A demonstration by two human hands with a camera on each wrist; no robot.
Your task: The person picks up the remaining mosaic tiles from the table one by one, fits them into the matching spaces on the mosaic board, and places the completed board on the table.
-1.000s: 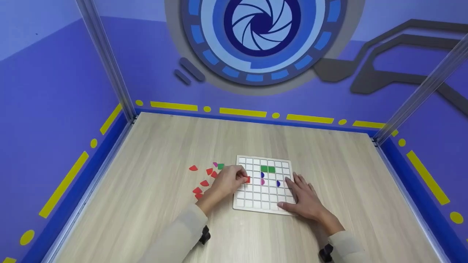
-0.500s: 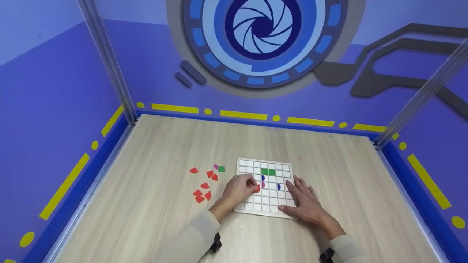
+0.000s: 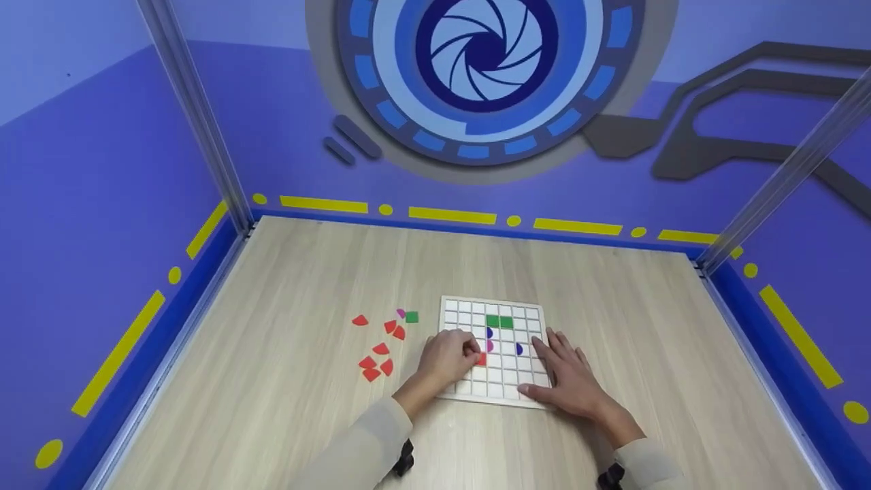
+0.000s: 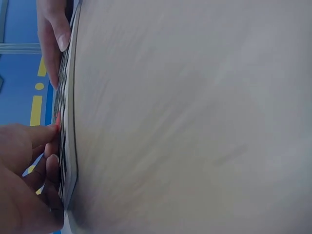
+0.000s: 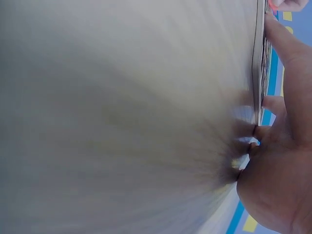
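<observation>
A white gridded board (image 3: 457, 306) lies on the table. My left hand (image 3: 449, 357) is over its left part, with thumb and fingertip pinching a red piece (image 3: 482, 359) that sits at a grid cell; the left wrist view shows the fingertip touching this red piece (image 4: 58, 120) at the board's surface. My right hand (image 3: 571, 378) rests spread on the board's right edge, thumb on the near corner. Two green squares (image 3: 499, 322), a dark blue half-disc (image 3: 490, 333), a pink half-disc (image 3: 490, 346) and another dark blue half-disc (image 3: 519, 349) lie in cells.
Left of the board several red wedge-shaped pieces (image 3: 386, 367) are scattered on the wooden table (image 3: 326, 265). Behind them lie a loose green square (image 3: 412, 317) and a pink piece (image 3: 401, 314). Blue walls (image 3: 286, 136) enclose the table's back and sides.
Carrying the red piece, my left hand has moved right and nearer to me across the board, and the piece is now down at a cell. My right hand has stayed in place.
</observation>
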